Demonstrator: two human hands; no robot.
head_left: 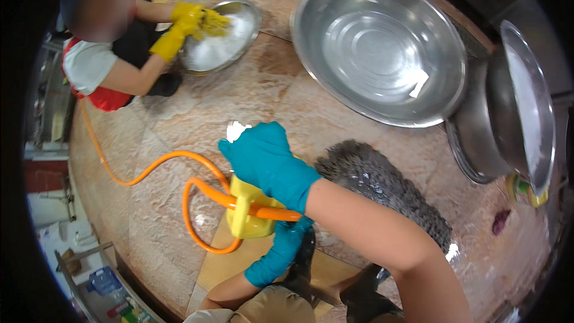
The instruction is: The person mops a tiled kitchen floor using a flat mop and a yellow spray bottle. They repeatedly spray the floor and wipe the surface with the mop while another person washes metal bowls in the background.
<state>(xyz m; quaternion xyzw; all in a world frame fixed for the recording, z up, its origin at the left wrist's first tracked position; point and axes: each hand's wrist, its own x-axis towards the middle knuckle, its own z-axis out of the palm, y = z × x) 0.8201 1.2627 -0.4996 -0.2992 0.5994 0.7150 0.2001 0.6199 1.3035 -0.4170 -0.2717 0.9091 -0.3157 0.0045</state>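
Observation:
My left hand [289, 242], in a teal rubber glove, is closed around the end of an orange hose [273, 212]. The hose runs across a yellow plastic jug [244, 208] and loops over the wet tiled floor. Above the jug is my right hand [264, 157], gloved in the same teal, with its back towards me. It covers the jug's upper part, and its curled fingers are hidden, so I cannot tell what they hold. A soaked, shaggy dark grey mat [381, 184] lies to the right of the jug, partly behind my right forearm.
A large stainless steel basin [372, 49] lies at the upper right, beside tilted metal basins [489, 112] and a yellow-labelled container [524, 193]. At upper left, a crouching person in yellow gloves [186, 27] works in a sudsy metal bowl [219, 45]. A rack [67, 273] borders the lower left.

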